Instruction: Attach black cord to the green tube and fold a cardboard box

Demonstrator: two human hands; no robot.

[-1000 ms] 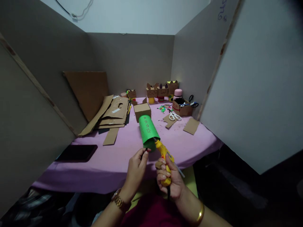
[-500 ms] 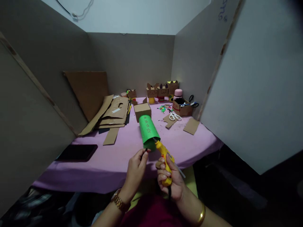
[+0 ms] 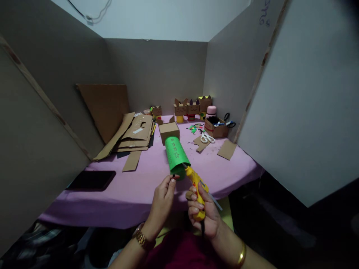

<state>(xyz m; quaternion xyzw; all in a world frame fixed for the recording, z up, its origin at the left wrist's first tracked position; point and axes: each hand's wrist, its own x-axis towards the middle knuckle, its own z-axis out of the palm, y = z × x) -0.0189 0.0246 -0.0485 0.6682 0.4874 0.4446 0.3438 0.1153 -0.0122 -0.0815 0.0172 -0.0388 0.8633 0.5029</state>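
Item in hand: one green rolled-paper tube with a row of stars down its side [image 3: 176,155], held tilted above the near edge of the pink-clothed table [image 3: 146,179], its open near end towards the person. The left hand [image 3: 162,201] pinches the tube's near rim between thumb and fingertips. The right hand [image 3: 204,213] is clenched round one yellow glue gun [image 3: 196,186], whose nozzle meets the same rim just right of the pinch. Handling note, as a judgement: a light pinch would spare the thin paper from creasing, the fingertips should stay clear of the hot nozzle, and a thin bead is best. Count, by size:

- one large brown cardboard sheet [image 3: 103,108] leaning far left of the tube
- one stack of cut cardboard sheets [image 3: 134,134] left of the tube
- one black flat slab, perhaps a phone [image 3: 91,180], well left of the tube
- one closed small cardboard box [image 3: 168,131] just behind the tube
- one open cardboard box of tools [image 3: 215,129] behind and right of the tube
- three loose cardboard offcuts around the tube
- four small cardboard figures [image 3: 192,108] well behind the tube
- one pink bottle [image 3: 211,111] behind and right of the tube
- one pair of white-handled scissors [image 3: 206,138] right of the tube
- one pair of black-handled scissors [image 3: 227,118] far right of the tube
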